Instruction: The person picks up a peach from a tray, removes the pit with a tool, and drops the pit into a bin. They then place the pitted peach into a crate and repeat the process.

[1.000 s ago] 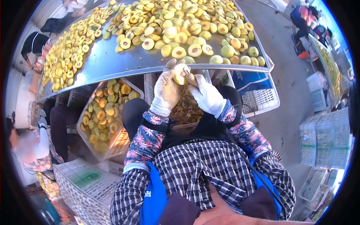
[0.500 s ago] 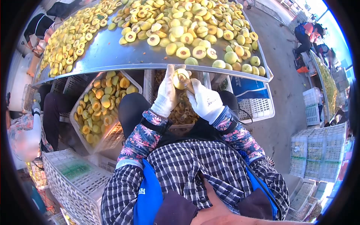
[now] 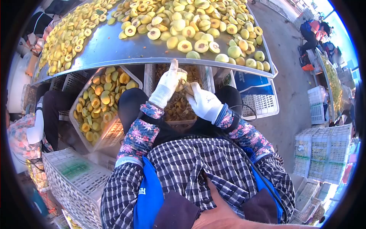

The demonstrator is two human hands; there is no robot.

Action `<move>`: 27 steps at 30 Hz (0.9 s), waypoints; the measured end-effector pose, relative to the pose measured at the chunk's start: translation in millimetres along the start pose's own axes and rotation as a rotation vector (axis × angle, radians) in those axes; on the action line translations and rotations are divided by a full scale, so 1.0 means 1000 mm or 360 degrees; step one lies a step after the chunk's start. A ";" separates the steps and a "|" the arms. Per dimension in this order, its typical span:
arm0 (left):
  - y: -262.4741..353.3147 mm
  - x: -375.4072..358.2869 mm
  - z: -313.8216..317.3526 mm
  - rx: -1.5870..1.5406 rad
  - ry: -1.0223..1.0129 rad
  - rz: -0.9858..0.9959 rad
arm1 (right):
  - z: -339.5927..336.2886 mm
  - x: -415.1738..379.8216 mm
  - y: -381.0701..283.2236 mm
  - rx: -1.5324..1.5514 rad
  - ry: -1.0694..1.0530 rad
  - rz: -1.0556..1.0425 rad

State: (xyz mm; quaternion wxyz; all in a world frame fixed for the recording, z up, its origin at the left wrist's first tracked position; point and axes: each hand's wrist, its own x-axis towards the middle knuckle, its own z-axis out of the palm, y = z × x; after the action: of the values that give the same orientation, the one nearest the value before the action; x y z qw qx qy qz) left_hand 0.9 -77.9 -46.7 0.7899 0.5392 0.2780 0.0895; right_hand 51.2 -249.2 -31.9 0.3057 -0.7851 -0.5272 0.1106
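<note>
My left hand (image 3: 167,84), in a white glove with stained fingertips, is closed around a yellow apricot half (image 3: 182,78) just below the table's front edge. Its thumb points up beside the fruit. My right hand (image 3: 205,102), gloved too, meets it from the right, fingers pinched at the fruit. Something thin and brownish shows at those fingertips, too small to make out. Directly below both hands, a white crate (image 3: 149,81) holds brown pits and scraps (image 3: 181,108). Many halved apricots (image 3: 184,46) lie heaped on the metal table (image 3: 110,47) in front.
A crate of orange-yellow apricot halves (image 3: 97,103) stands left of my knees. At the right is a white crate (image 3: 263,105) with a blue bag (image 3: 253,82). Stacked crates (image 3: 78,171) flank me. A person (image 3: 28,131) sits at left; others (image 3: 314,34) work far right.
Both hands have moved down and slightly left, away from the table edge, with the apricot half. The fruit is turned and more hidden by the fingers. The view has shifted slightly.
</note>
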 end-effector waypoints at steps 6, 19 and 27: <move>-0.005 0.007 -0.011 0.0383 -0.0096 -0.0025 | 0.019 0.003 0.022 -0.0186 -0.0155 0.0057; -0.025 0.002 0.010 -0.0326 0.0172 0.0565 | 0.027 0.008 0.029 0.0423 0.0082 -0.0108; -0.017 -0.003 0.017 -0.0239 0.0211 0.0632 | 0.003 0.015 0.008 0.0947 -0.0411 0.0608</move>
State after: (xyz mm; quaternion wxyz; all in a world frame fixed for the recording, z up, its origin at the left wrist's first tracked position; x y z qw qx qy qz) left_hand 5.2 -99.2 -56.4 0.7747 0.5160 0.2103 0.2989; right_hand 62.2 -236.7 -37.1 0.4254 -0.7258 -0.3501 0.4120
